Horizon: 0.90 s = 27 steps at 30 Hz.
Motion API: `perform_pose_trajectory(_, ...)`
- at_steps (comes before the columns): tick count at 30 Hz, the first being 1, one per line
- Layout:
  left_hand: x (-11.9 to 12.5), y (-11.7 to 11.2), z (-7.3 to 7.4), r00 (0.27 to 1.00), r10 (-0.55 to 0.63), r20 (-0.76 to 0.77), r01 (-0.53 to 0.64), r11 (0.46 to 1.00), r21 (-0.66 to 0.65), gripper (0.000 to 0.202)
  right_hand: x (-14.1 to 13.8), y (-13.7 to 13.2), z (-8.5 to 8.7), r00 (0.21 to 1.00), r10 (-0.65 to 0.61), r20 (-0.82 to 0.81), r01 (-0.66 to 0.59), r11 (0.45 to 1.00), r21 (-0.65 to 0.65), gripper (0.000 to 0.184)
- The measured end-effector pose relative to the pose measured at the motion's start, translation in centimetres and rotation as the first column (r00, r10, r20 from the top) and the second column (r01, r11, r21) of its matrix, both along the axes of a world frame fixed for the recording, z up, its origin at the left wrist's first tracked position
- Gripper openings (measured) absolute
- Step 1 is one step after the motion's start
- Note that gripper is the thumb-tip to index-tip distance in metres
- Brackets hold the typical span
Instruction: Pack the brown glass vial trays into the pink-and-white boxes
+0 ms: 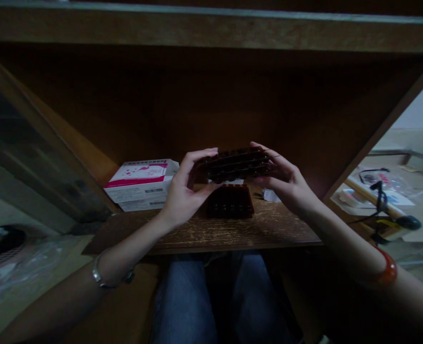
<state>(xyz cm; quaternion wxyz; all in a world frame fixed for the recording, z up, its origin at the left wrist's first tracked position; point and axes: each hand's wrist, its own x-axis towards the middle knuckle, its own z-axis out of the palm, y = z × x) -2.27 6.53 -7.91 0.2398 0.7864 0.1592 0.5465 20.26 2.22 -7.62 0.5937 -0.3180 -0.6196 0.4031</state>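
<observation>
Here, left hand [183,198] and right hand [298,190] half-closed, gripping opposite ends of a dark, glossy, layered block [236,165], above a shiny reddish-brown rectangular tray [230,203], worn wooden desk [186,236] beneath that tray.

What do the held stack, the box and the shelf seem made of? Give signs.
Stack: probably shiny dark plastic, by its glints.
Box: likely smooth printed cardboard, given its thin flap.
Shelf: apparently wood or veneer, brown finish worn in pale streaks.
</observation>
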Motion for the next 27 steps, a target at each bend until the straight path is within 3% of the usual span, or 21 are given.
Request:
perform_pose_trajectory(2, 0.0, 0.2, -0.2, 1.000, 0.003, 0.004, -0.003, 1.000, -0.004, 0.051, 0.3, 0.1, 0.2, 0.990, 0.078, -0.115, -0.090, 0.991, -0.103, 0.047)
perform_pose_trajectory(4, -0.1, 0.4, -0.4, 1.000, 0.016, -0.005, -0.016, 1.000, 0.017, 0.051, 0.7, 0.2, 0.4, 0.958, 0.180, -0.222, -0.231, 0.946, -0.228, 0.040)
perform_pose_trajectory(7, -0.2, 0.4, -0.3, 0.998, 0.055, -0.043, -0.051, 0.995, 0.090, 0.050, 1.1, 0.5, 0.5, 0.890, 0.334, -0.311, -0.441, 0.807, -0.394, 0.055)
perform_pose_trajectory(10, -0.3, -0.1, 0.2, 0.985, 0.114, -0.133, -0.091, 0.981, 0.171, 0.043, 1.1, 0.8, 0.4, 0.846, 0.362, -0.391, -0.524, 0.695, -0.492, 0.067)
perform_pose_trajectory(12, -0.3, -0.6, 0.5, 0.970, 0.146, -0.195, -0.098, 0.967, 0.235, 0.035, 0.9, 0.8, 0.3, 0.869, 0.293, -0.400, -0.480, 0.697, -0.532, 0.053)
perform_pose_trajectory(15, -0.2, -0.8, 0.6, 0.963, 0.164, -0.216, -0.111, 0.965, 0.239, 0.030, 0.5, 0.6, 0.1, 0.915, 0.154, -0.373, -0.354, 0.751, -0.558, 0.020)
perform_pose_trajectory(17, -0.3, -0.3, 0.4, 0.979, 0.148, -0.141, -0.130, 0.983, 0.126, 0.043, 0.3, 0.4, 0.0, 0.921, 0.093, -0.378, -0.302, 0.784, -0.543, 0.014)
perform_pose_trajectory(19, -0.4, 0.4, 0.3, 0.993, 0.120, -0.016, -0.121, 0.987, -0.102, 0.062, 0.2, 0.2, 0.0, 0.929, 0.065, -0.365, -0.261, 0.813, -0.520, 0.015)
perform_pose_trajectory(21, -0.4, 0.9, 0.4, 0.994, 0.069, 0.082, -0.029, 0.911, -0.412, 0.061, 0.0, 0.1, 0.1, 0.944, 0.050, -0.327, -0.215, 0.845, -0.490, 0.016)
perform_pose_trajectory(23, -0.3, 0.9, 0.7, 0.991, -0.033, 0.133, 0.114, 0.740, -0.663, 0.042, -0.3, 0.1, 0.0, 0.950, 0.047, -0.307, -0.190, 0.870, -0.455, 0.021)
perform_pose_trajectory(25, 0.1, 0.2, 1.1, 0.973, -0.164, 0.165, 0.230, 0.584, -0.778, 0.037, -0.6, 0.2, -0.2, 0.947, 0.057, -0.316, -0.195, 0.884, -0.426, 0.027)
perform_pose_trajectory(27, 0.5, -0.7, 1.3, 0.957, -0.245, 0.158, 0.267, 0.518, -0.813, 0.034, -0.9, 0.2, -0.4, 0.946, 0.064, -0.317, -0.196, 0.893, -0.405, 0.027)
